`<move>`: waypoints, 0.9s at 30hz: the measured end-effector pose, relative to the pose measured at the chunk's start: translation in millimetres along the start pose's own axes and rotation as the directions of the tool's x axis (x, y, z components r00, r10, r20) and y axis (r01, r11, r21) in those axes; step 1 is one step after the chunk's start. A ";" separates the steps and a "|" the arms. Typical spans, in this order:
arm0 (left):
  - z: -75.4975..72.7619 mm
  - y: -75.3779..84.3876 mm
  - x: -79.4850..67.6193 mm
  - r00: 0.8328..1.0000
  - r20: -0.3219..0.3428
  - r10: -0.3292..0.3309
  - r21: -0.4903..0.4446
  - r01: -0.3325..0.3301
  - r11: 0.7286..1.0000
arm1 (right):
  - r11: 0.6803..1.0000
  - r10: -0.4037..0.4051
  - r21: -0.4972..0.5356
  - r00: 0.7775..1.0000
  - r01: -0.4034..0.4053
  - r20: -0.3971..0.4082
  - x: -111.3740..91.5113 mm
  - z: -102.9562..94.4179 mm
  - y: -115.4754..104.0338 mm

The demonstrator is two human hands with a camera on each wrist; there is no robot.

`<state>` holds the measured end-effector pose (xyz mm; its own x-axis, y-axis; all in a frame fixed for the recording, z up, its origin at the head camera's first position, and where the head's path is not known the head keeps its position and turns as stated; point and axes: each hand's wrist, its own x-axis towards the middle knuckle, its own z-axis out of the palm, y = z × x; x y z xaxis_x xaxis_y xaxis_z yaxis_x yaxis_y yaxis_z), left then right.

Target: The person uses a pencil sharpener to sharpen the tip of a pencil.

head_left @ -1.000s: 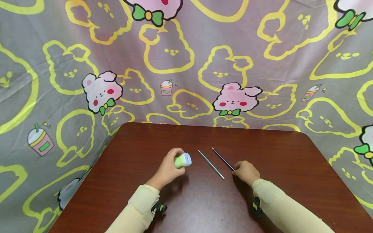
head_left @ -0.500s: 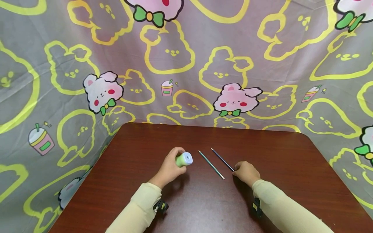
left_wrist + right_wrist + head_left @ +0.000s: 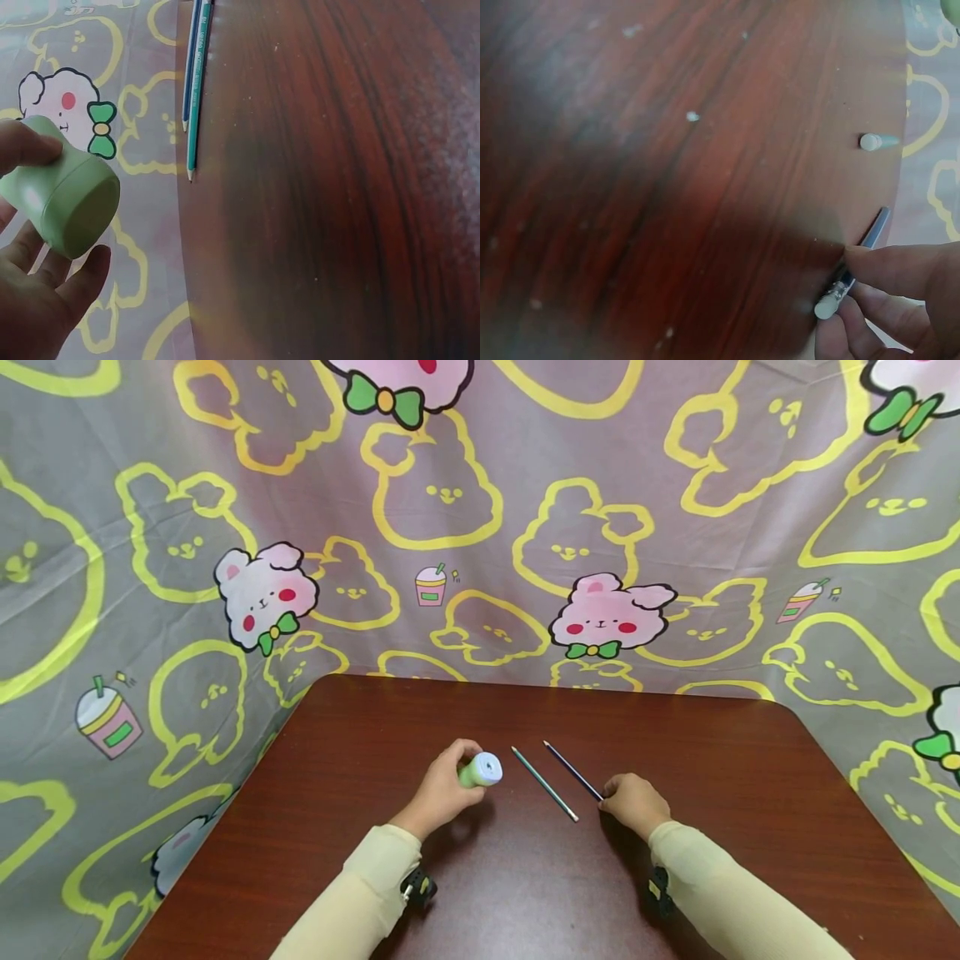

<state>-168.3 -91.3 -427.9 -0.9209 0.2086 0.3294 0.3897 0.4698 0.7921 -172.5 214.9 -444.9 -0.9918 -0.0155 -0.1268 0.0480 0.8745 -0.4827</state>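
Note:
In the head view my left hand (image 3: 438,793) grips a light green pencil sharpener (image 3: 474,772), its pale blue-white end with a small dark hole facing up and right. Its smooth green base (image 3: 84,206) shows in the left wrist view, thumb on one side and fingers on the other. My right hand (image 3: 637,806) pinches a dark blue pencil (image 3: 572,770) near its white eraser end (image 3: 827,307) between thumb and fingers. Between the hands a teal pencil (image 3: 543,783) lies on the table, sharpened tip pointing away, roughly parallel to the blue one.
The dark red-brown wooden table (image 3: 540,885) reaches to a grey curtain (image 3: 480,527) printed with yellow outlines and rabbit faces, at the back and both sides. Small pale specks (image 3: 692,116) dot the tabletop in the right wrist view.
My left hand has shifted slightly to the right with the pencil sharpener, whose holed end is turned a little more toward the head camera. The right hand and both pencils hardly differ.

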 end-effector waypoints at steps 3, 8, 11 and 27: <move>2.1 -2.4 1.1 1.000 0.015 -0.008 -0.008 0.008 1.000 | 1.000 -0.001 -0.008 1.000 0.001 0.003 1.2 0.5 -0.5; 5.6 -7.5 3.2 1.000 0.025 0.002 0.017 -0.003 1.000 | 1.000 0.003 -0.013 1.000 -0.003 0.011 2.7 1.5 -1.9; 7.2 -10.5 4.1 1.000 0.028 -0.004 0.024 0.004 1.000 | 1.000 0.004 -0.013 1.000 -0.003 0.020 3.0 0.6 -3.5; 8.8 -14.0 12.1 0.998 0.060 -0.007 0.100 0.001 0.995 | 1.000 0.005 -0.030 0.999 -0.004 0.035 1.4 -3.7 -3.4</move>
<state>-184.8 -87.8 -439.5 -0.9212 0.2563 0.2927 0.3881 0.5530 0.7373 -174.6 213.6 -440.2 -0.9868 -0.0279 -0.1592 0.0485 0.8886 -0.4561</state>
